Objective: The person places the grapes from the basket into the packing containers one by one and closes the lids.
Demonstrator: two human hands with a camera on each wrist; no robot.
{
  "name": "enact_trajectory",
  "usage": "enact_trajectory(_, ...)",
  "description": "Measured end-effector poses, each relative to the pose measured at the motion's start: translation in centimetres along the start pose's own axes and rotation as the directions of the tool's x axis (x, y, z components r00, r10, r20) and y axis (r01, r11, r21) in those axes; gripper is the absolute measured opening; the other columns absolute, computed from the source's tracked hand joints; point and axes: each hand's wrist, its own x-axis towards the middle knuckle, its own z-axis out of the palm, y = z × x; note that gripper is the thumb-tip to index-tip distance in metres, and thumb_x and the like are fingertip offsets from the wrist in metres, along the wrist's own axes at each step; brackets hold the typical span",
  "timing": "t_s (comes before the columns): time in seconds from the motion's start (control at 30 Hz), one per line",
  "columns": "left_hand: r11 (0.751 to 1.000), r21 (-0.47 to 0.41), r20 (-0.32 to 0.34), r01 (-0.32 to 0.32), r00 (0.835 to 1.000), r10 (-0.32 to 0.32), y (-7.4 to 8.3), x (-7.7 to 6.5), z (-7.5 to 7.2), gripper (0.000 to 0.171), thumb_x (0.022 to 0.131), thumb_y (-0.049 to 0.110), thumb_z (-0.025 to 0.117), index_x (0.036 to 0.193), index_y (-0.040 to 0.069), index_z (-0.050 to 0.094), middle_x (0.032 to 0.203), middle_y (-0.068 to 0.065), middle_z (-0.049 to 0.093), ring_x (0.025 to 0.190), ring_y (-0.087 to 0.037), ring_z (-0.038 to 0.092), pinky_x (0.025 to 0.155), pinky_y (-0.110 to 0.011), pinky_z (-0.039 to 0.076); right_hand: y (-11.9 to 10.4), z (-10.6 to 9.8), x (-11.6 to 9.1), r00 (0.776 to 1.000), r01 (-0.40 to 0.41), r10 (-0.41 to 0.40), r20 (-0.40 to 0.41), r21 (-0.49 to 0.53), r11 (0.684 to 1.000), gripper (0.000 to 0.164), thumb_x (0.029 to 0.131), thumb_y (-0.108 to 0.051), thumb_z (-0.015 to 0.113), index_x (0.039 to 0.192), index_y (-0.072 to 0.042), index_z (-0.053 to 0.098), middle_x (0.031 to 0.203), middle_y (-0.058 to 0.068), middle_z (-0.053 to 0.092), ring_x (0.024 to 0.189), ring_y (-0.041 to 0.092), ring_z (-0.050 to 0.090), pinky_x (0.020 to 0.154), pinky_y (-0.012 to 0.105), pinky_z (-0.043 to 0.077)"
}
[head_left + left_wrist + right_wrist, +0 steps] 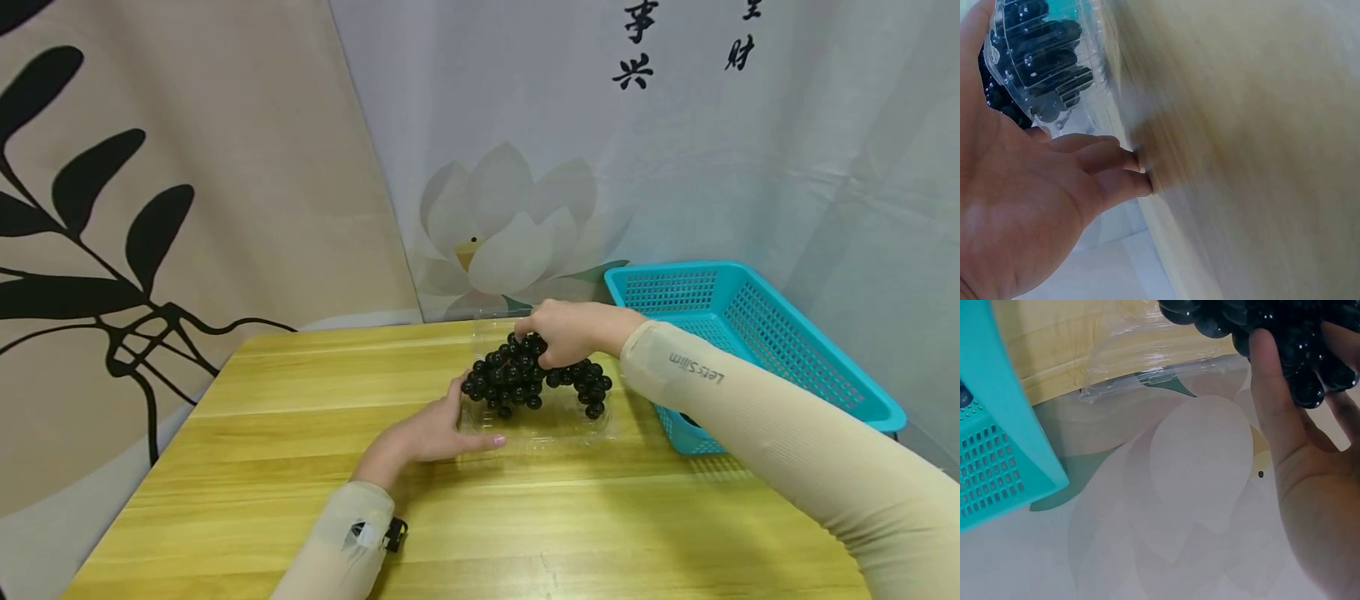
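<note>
A bunch of dark grapes (506,379) lies over a clear plastic box (551,427) on the wooden table, with one end hanging toward the right side. From above, my right hand (576,329) grips the bunch; in the right wrist view, the fingers (1266,381) curl round the grapes (1213,324). My left hand (433,429) rests at the box's left side, its thumb stretched along the front and the other fingers at the side. The left wrist view shows those fingers (1116,184) reaching down to the tabletop, beside the box wall (1088,103) with grapes behind it.
A turquoise plastic basket (817,346) with perforated walls stands to the right, partly behind the right forearm. A dark round grape (965,397) shows inside it. Behind the wooden table (300,400) hangs a printed curtain (517,117) with a flower and dark leaves.
</note>
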Motion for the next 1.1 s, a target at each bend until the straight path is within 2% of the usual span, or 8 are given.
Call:
enact_trajectory(0.13, 1.000, 0.017, -0.004, 0.000, 1.000, 0.000, 0.1, -0.1, 0.0, 0.133, 0.084, 0.078, 0.073, 0.172, 0.025, -0.011, 0.174, -0.027, 0.025, 0.159, -0.046, 0.033, 0.130, -0.060, 0.031, 0.2, 0.3, 0.3, 1.000, 0.004, -0.004, 0.008, 0.011, 1.000, 0.056, 0.098, -0.014, 0.067, 0.154, -0.016, 0.056, 0.149, 0.013, 0.062, 0.125, 0.027, 0.063, 0.085, 0.039, 0.050)
enact_trajectory(0.23, 1.000, 0.022, -0.004, -0.003, 1.000, 0.003, 0.1, -0.1, 0.1, 0.132, 0.085, 0.079, 0.072, 0.172, 0.025, -0.011, 0.174, -0.028, 0.025, 0.159, -0.046, 0.033, 0.130, -0.061, 0.031, 0.3, 0.5, 0.5, 1.000, 0.003, -0.004, 0.011, 0.019, 1.000, 0.057, 0.098, -0.012, 0.066, 0.154, -0.015, 0.056, 0.151, 0.013, 0.062, 0.120, 0.025, 0.063, 0.083, 0.038, 0.049)
enact_trajectory(0.43, 1.000, 0.014, 0.000, -0.018, 1.000, 0.018, 0.1, -0.1, 0.0, 0.132, 0.085, 0.078, 0.072, 0.172, 0.026, -0.012, 0.175, -0.027, 0.023, 0.160, -0.045, 0.031, 0.131, -0.061, 0.030, 0.3, 0.7, 0.7, 1.000, 0.010, -0.010, -0.002, 0.010, 1.000, 0.056, 0.097, -0.008, 0.066, 0.152, -0.016, 0.059, 0.150, 0.011, 0.064, 0.102, 0.020, 0.061, 0.079, 0.036, 0.049)
enact_trajectory(0.63, 1.000, -0.001, -0.013, -0.012, 1.000, 0.012, 0.1, -0.1, 0.0, 0.138, 0.083, 0.077, 0.075, 0.172, 0.014, -0.010, 0.175, -0.028, 0.020, 0.161, -0.044, 0.028, 0.132, -0.060, 0.029, -0.2, 0.7, 0.9, 1.000, 0.027, -0.027, -0.012, -0.003, 1.000, 0.054, 0.098, -0.008, 0.068, 0.150, -0.014, 0.060, 0.146, 0.013, 0.066, 0.080, 0.015, 0.060, 0.074, 0.033, 0.048)
enact_trajectory(0.73, 1.000, -0.001, -0.011, 0.007, 1.000, -0.007, 0.0, 0.0, 0.1, 0.141, 0.082, 0.078, 0.075, 0.171, 0.010, -0.011, 0.174, -0.030, 0.022, 0.161, -0.045, 0.030, 0.131, -0.060, 0.031, -0.3, 1.0, 0.9, 1.000, 0.021, -0.022, -0.018, -0.020, 1.000, 0.051, 0.098, -0.010, 0.069, 0.149, -0.015, 0.061, 0.145, 0.012, 0.066, 0.086, 0.016, 0.065, 0.076, 0.034, 0.050)
enact_trajectory(0.9, 1.000, 0.002, -0.017, 0.022, 1.000, -0.022, 0.0, 0.1, 0.2, 0.141, 0.082, 0.078, 0.075, 0.171, 0.011, -0.011, 0.173, -0.030, 0.024, 0.159, -0.045, 0.033, 0.130, -0.061, 0.033, -0.7, 1.7, 0.7, 1.000, 0.004, -0.006, -0.028, -0.059, 0.998, 0.051, 0.100, -0.014, 0.071, 0.150, -0.017, 0.059, 0.147, 0.013, 0.063, 0.120, 0.027, 0.069, 0.093, 0.041, 0.060)
enact_trajectory(0.97, 1.000, 0.002, -0.017, 0.030, 0.999, -0.030, 0.0, 0.2, 0.2, 0.139, 0.084, 0.077, 0.075, 0.171, 0.011, -0.011, 0.173, -0.030, 0.025, 0.159, -0.044, 0.034, 0.129, -0.061, 0.034, -0.9, 2.1, 0.6, 0.999, 0.007, -0.011, -0.042, -0.094, 0.996, 0.052, 0.100, -0.016, 0.072, 0.150, -0.017, 0.058, 0.146, 0.015, 0.063, 0.119, 0.028, 0.070, 0.095, 0.042, 0.062)
enact_trajectory(1.1, 0.999, 0.003, -0.019, 0.039, 0.999, -0.039, 0.1, 0.1, 0.3, 0.137, 0.085, 0.075, 0.075, 0.171, 0.012, -0.011, 0.173, -0.029, 0.026, 0.159, -0.044, 0.034, 0.129, -0.061, 0.035, -1.1, 2.9, 0.6, 0.997, 0.011, -0.023, -0.072, -0.170, 0.985, 0.056, 0.099, -0.019, 0.076, 0.151, -0.015, 0.056, 0.140, 0.019, 0.063, 0.097, 0.025, 0.073, 0.087, 0.040, 0.064)
